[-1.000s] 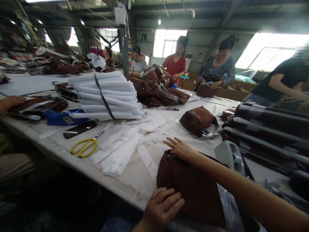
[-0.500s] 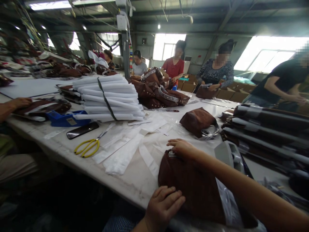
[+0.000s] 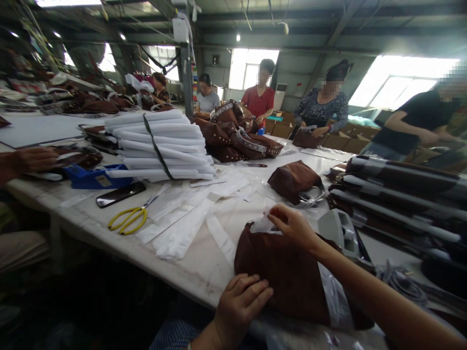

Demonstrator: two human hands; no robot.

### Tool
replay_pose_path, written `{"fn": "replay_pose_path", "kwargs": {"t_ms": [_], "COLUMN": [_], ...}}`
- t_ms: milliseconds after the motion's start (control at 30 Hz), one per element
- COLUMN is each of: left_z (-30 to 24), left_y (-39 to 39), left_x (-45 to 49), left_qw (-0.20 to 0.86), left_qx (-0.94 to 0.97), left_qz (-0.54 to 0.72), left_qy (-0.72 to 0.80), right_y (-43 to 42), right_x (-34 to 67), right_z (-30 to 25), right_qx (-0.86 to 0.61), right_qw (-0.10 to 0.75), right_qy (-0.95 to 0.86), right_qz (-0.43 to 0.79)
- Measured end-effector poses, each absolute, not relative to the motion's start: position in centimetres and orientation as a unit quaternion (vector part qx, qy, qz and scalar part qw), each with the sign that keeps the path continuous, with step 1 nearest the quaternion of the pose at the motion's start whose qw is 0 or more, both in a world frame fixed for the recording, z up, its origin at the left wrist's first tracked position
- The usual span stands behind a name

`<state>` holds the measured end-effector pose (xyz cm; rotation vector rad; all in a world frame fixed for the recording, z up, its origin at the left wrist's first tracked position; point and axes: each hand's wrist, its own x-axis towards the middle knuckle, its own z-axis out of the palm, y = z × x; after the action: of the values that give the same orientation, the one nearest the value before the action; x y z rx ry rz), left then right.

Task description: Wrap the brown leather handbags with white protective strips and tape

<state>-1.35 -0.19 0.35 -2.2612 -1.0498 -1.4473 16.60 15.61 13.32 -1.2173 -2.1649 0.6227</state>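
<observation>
The person's right hand [image 3: 292, 226] pinches a crinkled clear plastic film [image 3: 263, 223] between thumb and fingertips, at the far end of a brown suede-like fabric bag [image 3: 284, 277] on the white table [image 3: 204, 272]. The left hand [image 3: 241, 304] lies flat and empty on the bag's near edge. Far to the left of the pinch lie yellow-handled scissors [image 3: 127, 219].

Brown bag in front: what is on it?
On the brown bag, the left hand rests at the near edge; the right hand pinches clear film at the far end. Inside is hidden.
</observation>
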Motion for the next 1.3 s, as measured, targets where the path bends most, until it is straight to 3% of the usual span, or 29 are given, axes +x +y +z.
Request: {"fn": "replay_pose_path", "kwargs": {"t_ms": [133, 367, 600, 867, 1167, 1300], "left_z": [0.0, -0.7, -0.3, -0.2, -0.5, -0.6], "left_y": [-0.3, -0.2, -0.1, 0.1, 0.6, 0.6], "left_x": [-1.2, -1.2, -1.3, -1.7, -1.8, -1.8], "left_qw": [0.124, 0.133, 0.132, 0.149, 0.168, 0.163], "left_qx": [-0.778, -0.786, -0.775, -0.778, -0.776, -0.783], "left_qz": [-0.495, -0.477, -0.506, -0.502, -0.509, -0.499], "left_qy": [-0.366, -0.369, -0.355, -0.348, -0.334, -0.335], "right_y": [15.4, 17.1, 20.1, 25.6, 26.0, 26.0], "right_x": [17.7, 18.9, 18.2, 17.9, 17.2, 17.2], "right_z": [13.1, 10.5, 9.7, 10.3, 10.7, 10.7], "right_qx": [-0.446, -0.5, -0.549, -0.531, -0.446, -0.404], "right_qw": [0.37, 0.212, 0.139, -0.039, -0.084, -0.106], "right_qy": [-0.787, -0.824, -0.818, -0.822, -0.821, -0.84], "right_qz": [0.213, 0.159, 0.102, 0.2, 0.347, 0.345]}}
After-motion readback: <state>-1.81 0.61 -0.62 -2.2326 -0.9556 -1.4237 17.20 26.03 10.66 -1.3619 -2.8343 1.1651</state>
